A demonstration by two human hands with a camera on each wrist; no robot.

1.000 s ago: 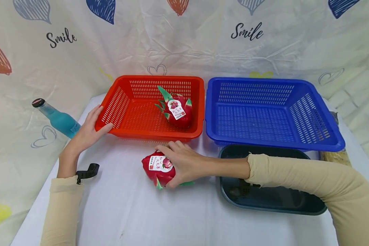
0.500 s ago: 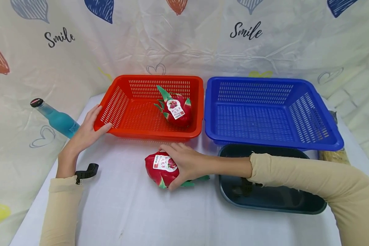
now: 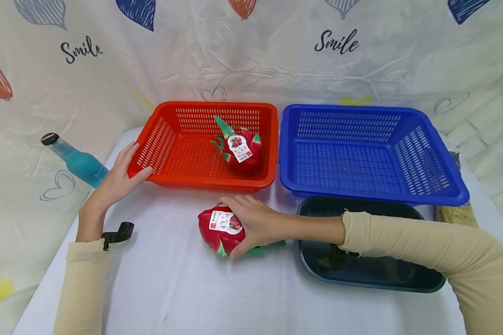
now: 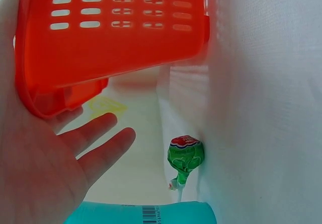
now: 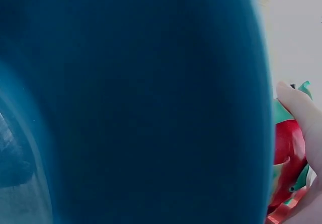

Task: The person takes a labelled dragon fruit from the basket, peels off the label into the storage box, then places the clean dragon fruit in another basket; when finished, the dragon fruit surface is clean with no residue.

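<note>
My right hand (image 3: 255, 223) grips a red dragon fruit (image 3: 213, 232) with a white printed label, low over the white tablecloth. The fruit's green leaf tips show below the hand; in the right wrist view the thumb presses along the dragon fruit (image 5: 289, 148). At the front left corner of a red slotted basket (image 3: 201, 182) rests my left hand (image 3: 119, 174), thumb towards the front and fingers along the side. Seen from the left wrist, the hand (image 4: 45, 168) has straight, spread fingers beside the basket wall (image 4: 115, 53). A second labelled dragon fruit (image 3: 247, 160) lies inside the basket.
A blue basket (image 3: 343, 190) stands right of the red one, before it a dark oval tub (image 3: 381, 279) under my right forearm. Left of my left hand is a bottle of blue liquid (image 3: 84, 165). A green-wrapped lollipop (image 4: 186, 153) lies near it. A packet (image 3: 457, 214) shows behind the blue basket.
The right hand and its dragon fruit have shifted slightly right, the fruit turning a little so more leaf shows. Over the last half second both hands stay nearly still.
</note>
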